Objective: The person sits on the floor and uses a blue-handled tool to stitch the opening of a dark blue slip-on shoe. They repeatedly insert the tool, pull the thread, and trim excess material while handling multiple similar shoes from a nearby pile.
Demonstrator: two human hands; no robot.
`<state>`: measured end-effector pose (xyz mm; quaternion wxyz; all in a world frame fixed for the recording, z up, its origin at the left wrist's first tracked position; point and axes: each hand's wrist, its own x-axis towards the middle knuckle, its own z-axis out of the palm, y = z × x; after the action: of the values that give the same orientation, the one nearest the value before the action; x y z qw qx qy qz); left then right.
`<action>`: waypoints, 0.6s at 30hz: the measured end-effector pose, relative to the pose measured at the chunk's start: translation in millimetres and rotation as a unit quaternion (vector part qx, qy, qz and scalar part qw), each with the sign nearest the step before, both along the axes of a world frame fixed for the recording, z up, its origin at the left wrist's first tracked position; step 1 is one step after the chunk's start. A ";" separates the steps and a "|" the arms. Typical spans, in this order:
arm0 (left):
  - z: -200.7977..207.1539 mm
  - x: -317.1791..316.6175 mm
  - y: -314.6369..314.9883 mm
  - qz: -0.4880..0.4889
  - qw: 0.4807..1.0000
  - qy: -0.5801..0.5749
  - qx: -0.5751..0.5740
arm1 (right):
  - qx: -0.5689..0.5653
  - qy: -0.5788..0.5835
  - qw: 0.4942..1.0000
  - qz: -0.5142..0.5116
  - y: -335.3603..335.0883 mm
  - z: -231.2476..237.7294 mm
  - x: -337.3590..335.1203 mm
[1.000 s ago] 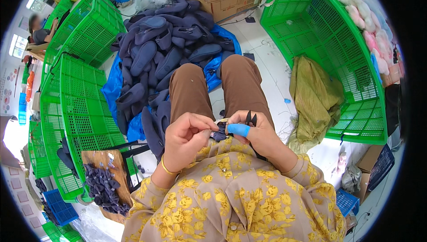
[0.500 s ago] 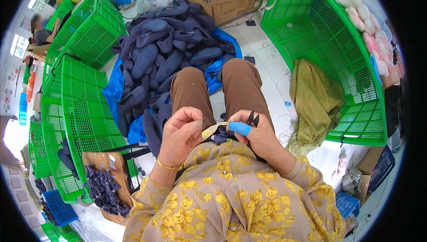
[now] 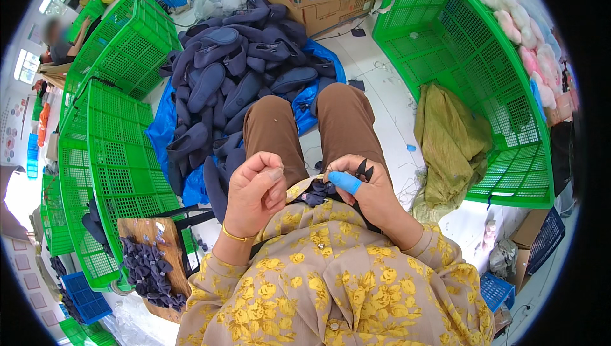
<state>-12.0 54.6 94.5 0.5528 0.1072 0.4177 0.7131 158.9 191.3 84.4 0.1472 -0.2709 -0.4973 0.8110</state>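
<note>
Over my lap, my left hand [image 3: 256,192] is closed, with thumb and forefinger pinched together; whatever lies between them is too fine to make out. Facing it, my right hand [image 3: 372,190] has a blue cover [image 3: 344,182] on its thumb. Two black pointed blades, apparently thread snips [image 3: 365,170], jut from between its fingers. A small dark navy cloth piece [image 3: 316,193] lies under the right fingertips, partly hidden. A yellow-patterned strip of cloth [image 3: 304,187] runs between the two hands.
A heap of navy slippers [image 3: 235,66] lies on blue sheeting before my knees. Green crates [image 3: 121,168] stand left, another green crate [image 3: 509,91] right beside an olive sack [image 3: 449,149]. Navy cloth bows [image 3: 149,266] cover a wooden board [image 3: 167,235] at my left.
My left hand has shifted very slightly left, its fingers curling a little more. The right hand has barely moved.
</note>
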 end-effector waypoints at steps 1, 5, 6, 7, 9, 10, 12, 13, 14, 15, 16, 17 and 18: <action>-0.1 -1.4 -0.9 -0.001 1.000 -0.015 0.006 | 0.002 0.003 1.000 0.002 0.1 -0.7 0.3; -1.0 -4.8 -1.7 0.005 1.000 0.012 0.002 | 0.009 0.012 1.000 0.004 0.7 -1.8 1.6; -3.8 -7.5 -3.1 0.003 1.000 0.006 0.013 | 0.010 0.013 1.000 0.003 0.8 -1.8 1.7; -5.7 -9.1 -3.7 0.002 1.000 0.000 0.024 | 0.010 0.014 1.000 0.003 1.0 -1.8 1.8; -6.6 -9.2 -2.2 0.009 1.000 0.011 0.022 | 0.008 0.016 1.000 0.003 1.2 -1.8 2.0; -7.0 -9.3 -1.6 0.013 1.000 0.017 0.021 | 0.008 0.014 1.000 0.001 1.1 -1.6 2.0; -10.8 -12.3 -2.4 0.003 0.999 0.014 0.036 | 0.008 0.012 1.000 -0.004 0.7 -1.4 2.0; -12.2 -13.4 -2.9 -0.002 0.999 0.013 0.043 | 0.010 0.014 1.000 -0.003 0.8 -1.7 2.0; -12.0 -13.5 -2.4 0.004 0.999 0.010 0.043 | 0.012 0.016 1.000 -0.003 1.2 -2.0 2.1; -11.4 -13.7 -1.5 0.009 0.999 0.008 0.043 | 0.014 0.019 1.000 -0.002 1.5 -2.3 2.1; -10.8 -13.7 -0.7 0.014 0.999 0.005 0.044 | 0.011 0.019 1.000 -0.005 1.5 -2.5 2.2; -10.3 -13.7 -0.2 0.014 0.999 0.005 0.043 | 0.009 0.019 1.000 -0.007 1.5 -2.6 2.2; -9.9 -13.7 0.2 0.013 0.999 0.006 0.043 | 0.007 0.019 1.000 -0.010 1.5 -2.7 2.2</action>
<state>-25.7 54.7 84.7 0.5357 0.1291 0.3915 0.7369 161.1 192.8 81.7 0.1665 -0.2594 -0.4970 0.8111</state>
